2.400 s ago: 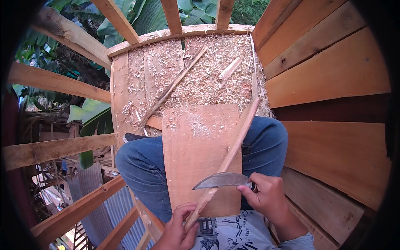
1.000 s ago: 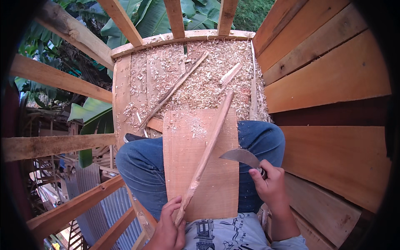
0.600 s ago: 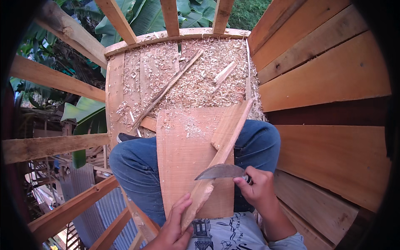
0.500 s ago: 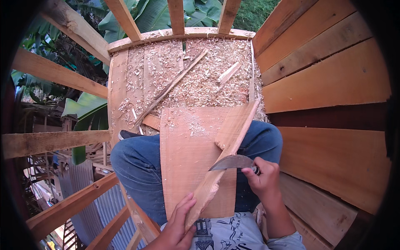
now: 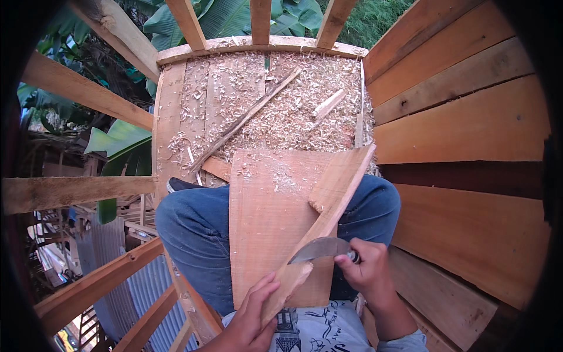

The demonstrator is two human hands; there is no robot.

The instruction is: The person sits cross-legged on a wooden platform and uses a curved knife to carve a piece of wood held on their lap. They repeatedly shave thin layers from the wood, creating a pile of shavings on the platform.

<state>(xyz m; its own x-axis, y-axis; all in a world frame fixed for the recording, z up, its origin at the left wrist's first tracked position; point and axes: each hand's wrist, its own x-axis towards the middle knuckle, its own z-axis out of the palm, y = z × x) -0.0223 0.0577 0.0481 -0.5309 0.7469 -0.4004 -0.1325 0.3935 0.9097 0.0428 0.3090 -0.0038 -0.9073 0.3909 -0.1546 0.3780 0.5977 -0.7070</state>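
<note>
My left hand [image 5: 256, 306] is closed round the near end of a long, shaped piece of wood [image 5: 334, 202], which slants away to the upper right. Its far end is wider and has a notched step on its left side. In my right hand [image 5: 368, 268] is a knife [image 5: 318, 249] with a broad curved blade. The blade lies across the wood just beyond my left hand, beside a rough, partly split sliver [image 5: 296, 277]. A wide flat board [image 5: 267, 217] rests across my lap under the work.
Shavings [image 5: 281, 120] cover the plank floor ahead, where a thin dark stick [image 5: 246, 120] and a small offcut [image 5: 329, 104] lie. Open wooden rails [image 5: 88, 189] stand at the left and front. A plank wall [image 5: 469, 132] rises close on the right.
The knife and my right hand have moved down along the wood toward my left hand. The sliver now stands out from the wood near the blade. The view has shifted slightly.
</note>
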